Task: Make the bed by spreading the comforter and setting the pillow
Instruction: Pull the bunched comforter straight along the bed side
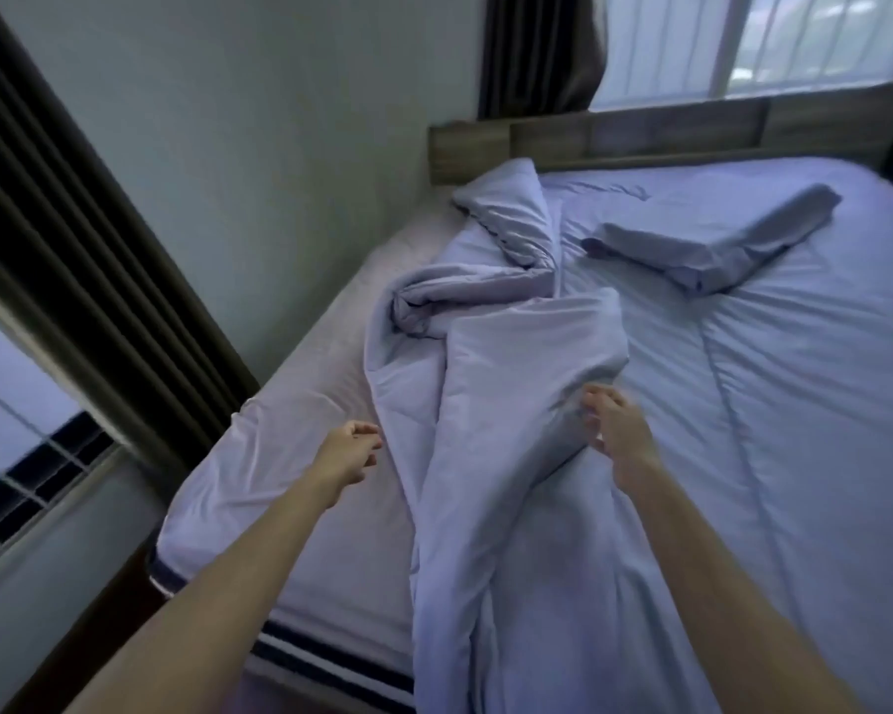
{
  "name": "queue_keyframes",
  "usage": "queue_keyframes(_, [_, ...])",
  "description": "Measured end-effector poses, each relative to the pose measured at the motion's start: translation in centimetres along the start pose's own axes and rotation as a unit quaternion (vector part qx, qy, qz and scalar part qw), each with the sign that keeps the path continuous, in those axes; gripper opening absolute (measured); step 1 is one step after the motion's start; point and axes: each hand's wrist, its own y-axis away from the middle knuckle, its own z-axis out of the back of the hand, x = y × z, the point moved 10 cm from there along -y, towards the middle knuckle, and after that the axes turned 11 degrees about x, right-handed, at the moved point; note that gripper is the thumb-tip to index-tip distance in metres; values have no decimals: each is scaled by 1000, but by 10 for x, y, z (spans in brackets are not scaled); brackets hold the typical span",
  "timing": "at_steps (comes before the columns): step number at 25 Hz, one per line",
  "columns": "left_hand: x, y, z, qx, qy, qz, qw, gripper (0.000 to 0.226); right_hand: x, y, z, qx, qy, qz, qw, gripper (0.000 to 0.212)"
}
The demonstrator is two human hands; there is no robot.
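Note:
A pale lilac comforter (491,404) lies bunched in a long twisted heap down the left-middle of the bed, from near the headboard to the foot. A matching pillow (712,239) lies flat and skewed on the sheet to its right, near the head end. My left hand (349,453) hovers just left of the heap with fingers loosely curled, holding nothing. My right hand (617,427) rests on the heap's right edge with fingers apart, touching the fabric; no grip is visible.
The mattress (795,404) carries a fitted lilac sheet. A wooden headboard (640,131) runs under a window. The bed's left side stands close to a wall (259,172) with dark curtains (73,260) and a second window.

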Motion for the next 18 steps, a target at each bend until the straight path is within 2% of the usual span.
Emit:
queue_keyframes(3, [30,-53,-28,17,-121,8,992,31,-106,16,35,-53,148,-142,977,47])
queue_keyframes(5, [41,-81,-55,53,-160,-7,986,33,-161,35,38,-62,152,-196,967,69])
queue_keyframes(7, [44,-102,-95,136,-168,-28,976,29,-190,47,28,-71,107,-210,969,83])
queue_keyframes(8, [45,-111,-115,186,-174,-35,966,37,-198,53,20,-81,111,-212,968,87])
queue_keyframes(10, [50,-124,-140,238,-160,-44,957,65,-196,64,3,-107,162,-203,960,85])
queue_keyframes(13, [57,-154,-129,168,-22,-17,985,93,-192,74,-48,-94,117,-129,980,59])
queue_keyframes(15, [59,-176,-111,154,66,37,985,97,-197,86,-90,-57,68,-107,990,53])
queue_keyframes(17, [48,-192,-103,222,97,69,968,85,-202,103,-117,-33,63,-126,990,47])
queue_keyframes(18, [39,-196,-95,260,106,65,958,73,-206,112,-126,-10,96,-152,984,42])
